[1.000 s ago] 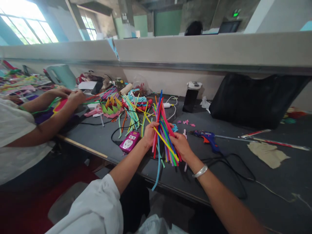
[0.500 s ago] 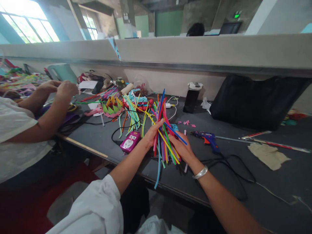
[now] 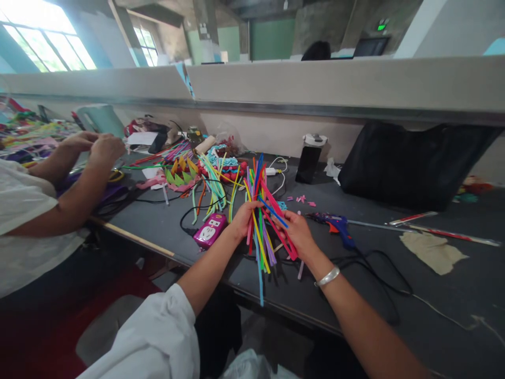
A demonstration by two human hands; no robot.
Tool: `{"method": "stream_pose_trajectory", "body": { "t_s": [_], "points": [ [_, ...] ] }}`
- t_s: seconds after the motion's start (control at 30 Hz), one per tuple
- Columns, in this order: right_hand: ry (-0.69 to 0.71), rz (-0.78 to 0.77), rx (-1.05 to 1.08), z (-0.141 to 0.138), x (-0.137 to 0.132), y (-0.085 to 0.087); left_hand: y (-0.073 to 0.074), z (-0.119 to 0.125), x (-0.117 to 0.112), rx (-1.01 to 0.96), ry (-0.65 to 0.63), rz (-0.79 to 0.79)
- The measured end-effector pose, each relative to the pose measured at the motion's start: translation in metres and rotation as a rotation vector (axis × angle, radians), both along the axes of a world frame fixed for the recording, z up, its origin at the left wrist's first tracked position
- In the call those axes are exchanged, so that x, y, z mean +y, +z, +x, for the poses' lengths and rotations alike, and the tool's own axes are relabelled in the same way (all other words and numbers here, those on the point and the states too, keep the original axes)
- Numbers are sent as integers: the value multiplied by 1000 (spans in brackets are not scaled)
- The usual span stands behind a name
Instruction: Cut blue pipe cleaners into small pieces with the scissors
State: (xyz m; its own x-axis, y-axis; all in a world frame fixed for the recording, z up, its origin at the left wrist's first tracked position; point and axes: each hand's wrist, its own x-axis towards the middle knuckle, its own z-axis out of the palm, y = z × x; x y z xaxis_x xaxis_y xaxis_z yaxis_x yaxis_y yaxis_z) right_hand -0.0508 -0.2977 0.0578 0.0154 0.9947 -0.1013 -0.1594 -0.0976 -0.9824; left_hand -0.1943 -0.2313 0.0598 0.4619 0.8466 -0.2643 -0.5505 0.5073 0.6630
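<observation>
A loose bundle of coloured pipe cleaners (image 3: 260, 239) stands up between my hands over the table's front edge. My left hand (image 3: 245, 218) is closed round the bundle near its middle, with the ends fanning out above and below. On its right side my right hand (image 3: 296, 229) is closed on pipe cleaners at the bundle's edge, where pink ones (image 3: 291, 250) and a blue one (image 3: 274, 212) lie by its fingers. My right fingertips are partly hidden. One light-blue pipe cleaner (image 3: 261, 287) hangs lower than the others.
A purple power socket (image 3: 211, 230) lies left of my hands, a blue glue gun (image 3: 341, 227) with a trailing cable to the right. Behind are green pipe cleaners (image 3: 215, 184), a bottle (image 3: 310, 158) and a black bag (image 3: 410, 166). A co-worker's hands (image 3: 104, 150) are at far left.
The bundle's lower end has turned and narrowed. Pink pipe cleaners now slant out to the right beside my right hand, which has shifted slightly. My left hand has kept its hold.
</observation>
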Motion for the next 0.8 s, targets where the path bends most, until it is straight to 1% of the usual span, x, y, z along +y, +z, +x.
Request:
{"method": "stream_pose_trajectory", "body": {
  "t_s": [0.1, 0.17, 0.23, 0.33, 0.43, 0.63, 0.73, 0.8],
  "points": [
    [50, 26, -74, -1, -2, -2, 0, 2, -1, 53, 39, 3],
    [78, 36, -119, -2, -2, -4, 0, 1, -1, 45, 16, -15],
    [67, 35, -127, -2, -1, -5, -1, -2, 0, -1, -26, -37],
    [35, 27, -104, -2, -1, -5, -2, -5, 1, -65, -27, -40],
    [50, 21, -71, -2, -1, -4, -3, -5, 2, -80, 6, -11],
    [112, 26, 15, -5, 0, -5, -5, 1, 2, 60, 49, 19],
    [117, -30, 76, -5, -1, -1, -7, 0, 6, 29, 42, 70],
    [131, -81, 94, -6, -4, 6, -7, -3, 9, -5, 20, 94]
  ]
}}
